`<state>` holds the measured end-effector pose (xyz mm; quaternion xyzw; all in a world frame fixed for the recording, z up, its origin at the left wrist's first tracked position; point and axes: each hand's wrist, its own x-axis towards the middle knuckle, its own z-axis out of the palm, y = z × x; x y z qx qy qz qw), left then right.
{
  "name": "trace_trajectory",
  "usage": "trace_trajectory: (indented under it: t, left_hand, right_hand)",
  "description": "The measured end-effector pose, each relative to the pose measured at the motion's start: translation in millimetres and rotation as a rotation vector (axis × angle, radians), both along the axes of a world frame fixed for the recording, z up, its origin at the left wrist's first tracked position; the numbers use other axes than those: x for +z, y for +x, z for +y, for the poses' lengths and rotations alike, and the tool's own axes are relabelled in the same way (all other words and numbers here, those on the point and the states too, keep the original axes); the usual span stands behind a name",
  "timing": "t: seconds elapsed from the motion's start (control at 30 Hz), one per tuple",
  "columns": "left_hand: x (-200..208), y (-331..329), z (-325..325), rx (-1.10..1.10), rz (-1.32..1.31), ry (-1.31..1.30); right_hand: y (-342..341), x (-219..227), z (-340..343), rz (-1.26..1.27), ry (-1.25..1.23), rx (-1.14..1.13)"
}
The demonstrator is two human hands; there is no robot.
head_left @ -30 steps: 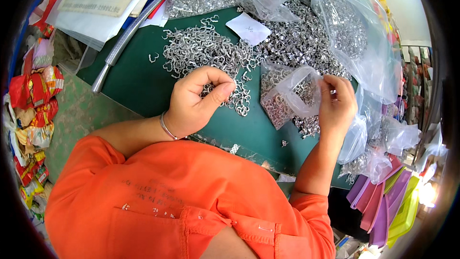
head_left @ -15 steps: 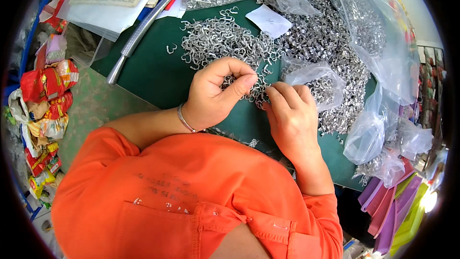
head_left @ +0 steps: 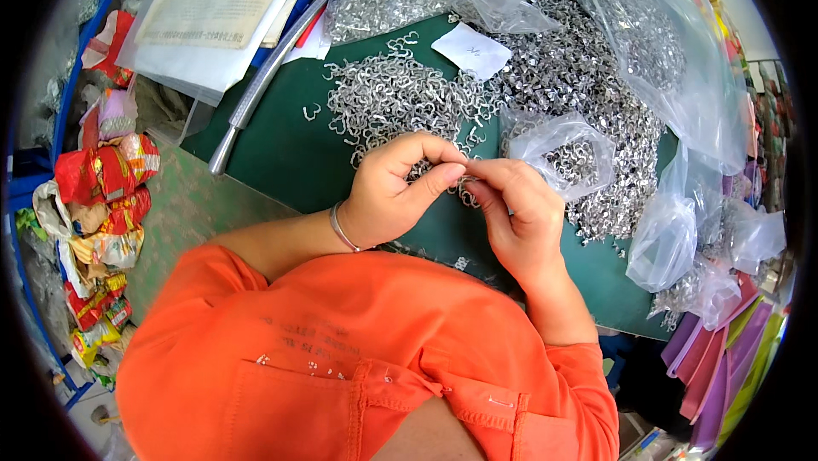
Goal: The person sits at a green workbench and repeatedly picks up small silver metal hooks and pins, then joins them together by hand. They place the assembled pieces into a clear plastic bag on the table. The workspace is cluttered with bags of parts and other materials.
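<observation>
My left hand (head_left: 396, 188) and my right hand (head_left: 521, 210) meet fingertip to fingertip over the near edge of the pile of silver curved metal clips (head_left: 383, 99). Thumb and forefinger are pinched together on each. Whatever lies between them is too small and too covered to make out. A few of the clips show just below the fingers. Beyond my right hand spreads a larger heap of small shiny metal pieces (head_left: 567, 69). On its near side an opened clear plastic bag (head_left: 588, 150) has more curved clips in it.
The green tabletop (head_left: 294, 150) carries a metal tube-like tool (head_left: 256, 95) at left and a white paper slip (head_left: 473, 50). Clear bags (head_left: 396, 5) of metal parts stand at the back, others (head_left: 665, 248) at right. Papers (head_left: 204, 14) lie far left, above colourful wrappers (head_left: 102, 171).
My right hand has come up off the near edge of the clips, and its fingertips now meet those of my left. The whole view has shifted slightly.
</observation>
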<state>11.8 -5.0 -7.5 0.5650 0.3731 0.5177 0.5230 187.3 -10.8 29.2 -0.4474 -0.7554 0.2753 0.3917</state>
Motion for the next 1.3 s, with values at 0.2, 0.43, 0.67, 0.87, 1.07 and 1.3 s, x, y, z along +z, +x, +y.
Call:
trace_trajectory:
  t: [0.2,0.43,0.67,0.87,1.07,1.3]
  left_hand:
    - [-1,1,3,-0.061,0.108,0.147]
    - [0,0,5,-0.063,0.172,0.214]
    - [2,2,4,-0.044,0.161,0.247]
    - [-1,0,5,-0.061,0.124,0.249]
    - [-1,-10,2,-0.224,-0.639,-0.402]
    - [5,-12,18,-0.283,-0.896,-0.719]
  right_hand:
    - [7,-7,-3,0.200,-0.189,-0.042]
    - [4,-14,-12,0.455,-0.299,-0.075]
    - [7,-15,-12,0.478,-0.264,-0.061]
    - [6,-4,-7,0.245,0.027,-0.022]
    - [11,3,-5,-0.008,0.167,-0.105]
    - [3,-20,6,-0.367,0.175,-0.026]
